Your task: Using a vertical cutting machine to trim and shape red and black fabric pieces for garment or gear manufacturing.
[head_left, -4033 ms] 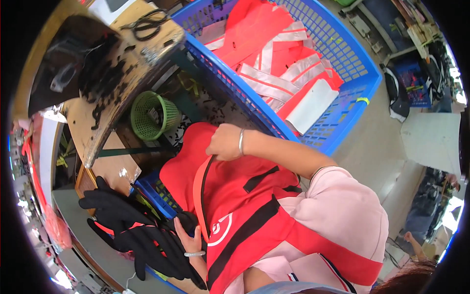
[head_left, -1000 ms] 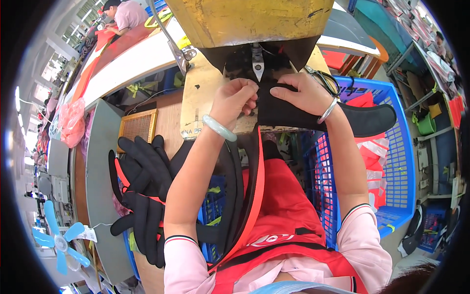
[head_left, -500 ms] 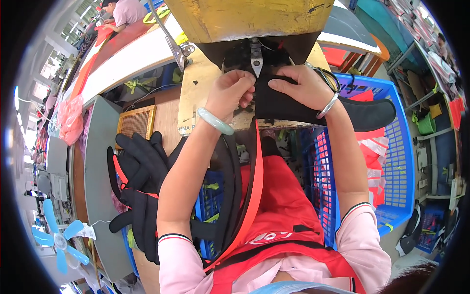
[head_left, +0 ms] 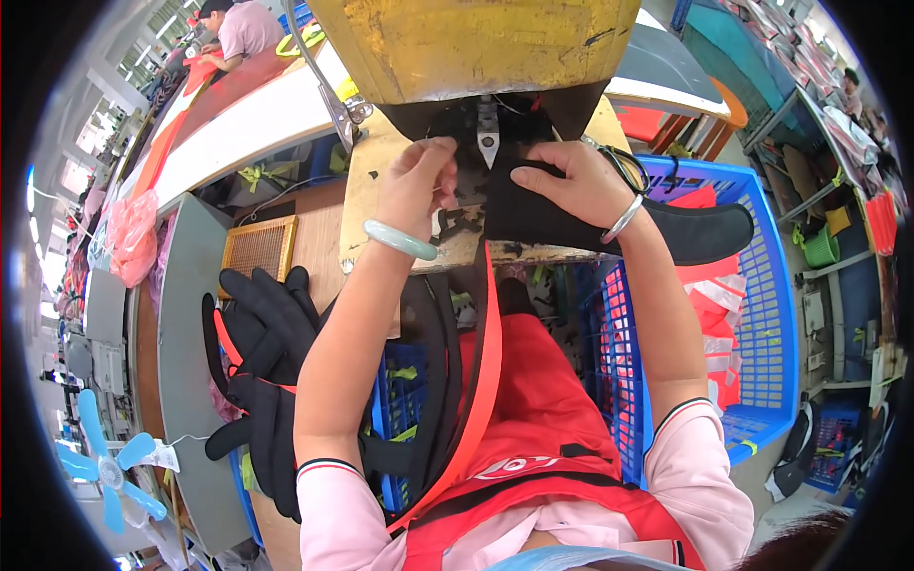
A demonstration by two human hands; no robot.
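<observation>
A curved black padded fabric piece [head_left: 538, 217] lies on the worn wooden work surface, its rounded end reaching right over a blue basket. My right hand [head_left: 579, 186] grips its upper edge, thumb on top. Just left of the pointed metal tip [head_left: 488, 143] of the machine, my left hand [head_left: 416, 181] is closed in a pinch, apart from the fabric; anything between its fingers is hidden. A red-orange edged black strip [head_left: 489, 352] hangs down from the work surface's front edge over my lap. Dark scraps [head_left: 457, 224] lie beside my left hand.
A yellow machine housing [head_left: 476, 52] stands straight ahead. At the right, the blue basket [head_left: 776, 314] contains red and silver pieces. Black padded pieces [head_left: 271, 333] are heaped at the left, by a wooden framed grid [head_left: 259, 249]. A co-worker [head_left: 243, 33] sits at the far left.
My left hand has drawn left, away from the metal tip and the black fabric. My right hand keeps its hold on the fabric. The whole view has shifted slightly.
</observation>
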